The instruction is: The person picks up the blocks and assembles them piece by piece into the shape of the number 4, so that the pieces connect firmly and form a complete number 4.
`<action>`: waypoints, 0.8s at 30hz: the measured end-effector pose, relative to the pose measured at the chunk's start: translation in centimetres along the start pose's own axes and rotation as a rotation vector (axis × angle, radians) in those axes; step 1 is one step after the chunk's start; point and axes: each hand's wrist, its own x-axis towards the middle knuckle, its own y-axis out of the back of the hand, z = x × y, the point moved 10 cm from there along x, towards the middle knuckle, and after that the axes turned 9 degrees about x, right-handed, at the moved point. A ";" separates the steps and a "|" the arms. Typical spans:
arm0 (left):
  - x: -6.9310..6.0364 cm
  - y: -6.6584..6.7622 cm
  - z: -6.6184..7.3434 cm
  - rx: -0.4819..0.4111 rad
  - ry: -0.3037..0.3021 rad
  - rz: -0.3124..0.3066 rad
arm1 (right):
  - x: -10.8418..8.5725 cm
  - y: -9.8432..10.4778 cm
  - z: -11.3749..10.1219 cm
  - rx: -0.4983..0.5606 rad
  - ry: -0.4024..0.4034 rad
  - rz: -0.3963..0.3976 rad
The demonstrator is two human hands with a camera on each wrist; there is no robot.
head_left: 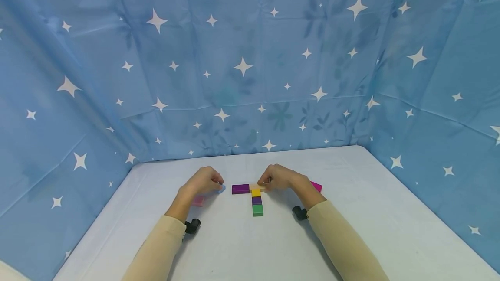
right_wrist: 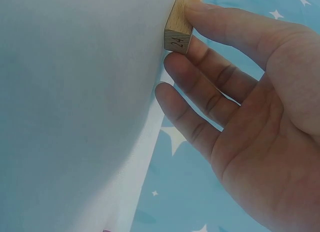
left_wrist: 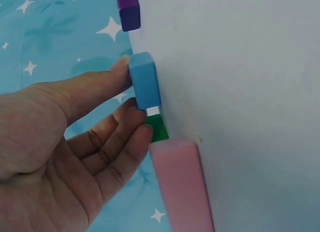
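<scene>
My left hand point(head_left: 205, 180) pinches a light blue block point(left_wrist: 145, 84) between thumb and fingers, low over the white table. Close by are a pink block point(left_wrist: 180, 184) and a green block point(left_wrist: 157, 128) partly hidden behind it. With thumb and fingers, my right hand point(head_left: 276, 177) holds a plain wooden block point(right_wrist: 178, 29) whose end is marked 24. This block sits right of a long purple block point(head_left: 240, 189), in line with it. A yellow block point(head_left: 255, 192), a small purple block point(head_left: 256, 200) and a green block point(head_left: 258, 210) run from it toward me.
A magenta block point(head_left: 317, 186) lies beyond my right forearm, which partly covers it. The white table point(head_left: 250, 250) ends at the back against a blue curtain point(head_left: 250, 77) with white stars. Dark wrist mounts point(head_left: 192, 226) hang under both wrists.
</scene>
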 end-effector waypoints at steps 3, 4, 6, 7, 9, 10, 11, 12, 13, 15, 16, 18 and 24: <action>0.0 -0.1 0.0 -0.003 0.018 0.019 | 0.0 0.0 0.0 -0.005 -0.005 0.000; 0.0 -0.1 0.1 -0.006 0.023 0.026 | 0.0 0.0 0.0 -0.006 -0.008 0.000; 0.0 -0.2 0.2 -0.007 0.030 0.035 | 0.1 0.0 0.1 -0.007 -0.014 0.001; 0.0 -0.2 0.3 -0.009 0.034 0.040 | 0.1 0.0 0.1 -0.007 -0.017 0.001; 0.0 -0.2 0.5 -0.008 0.039 0.048 | 0.1 0.0 0.1 -0.005 -0.022 0.003; -0.1 -0.2 0.7 -0.007 0.044 0.053 | 0.2 0.0 0.2 -0.003 -0.023 0.003; -0.1 -0.1 0.8 -0.004 0.046 0.058 | 0.2 -0.1 0.2 -0.001 -0.025 0.003; -0.1 -0.1 1.0 -0.001 0.048 0.064 | 0.1 -0.1 0.2 -0.001 -0.025 0.003; -0.1 0.0 1.1 0.000 0.050 0.072 | 0.1 -0.1 0.2 0.000 -0.028 0.004; -0.1 0.0 1.3 0.004 0.052 0.085 | 0.1 0.0 0.3 0.001 -0.036 0.007; 0.0 0.0 1.4 0.005 0.055 0.090 | 0.1 0.0 0.3 0.002 -0.040 0.008; 0.1 -0.1 1.4 0.008 0.057 0.098 | 0.1 0.0 0.4 0.003 -0.049 0.009; 0.2 -0.3 1.4 0.002 0.056 0.101 | 0.2 0.0 0.6 0.007 -0.053 0.008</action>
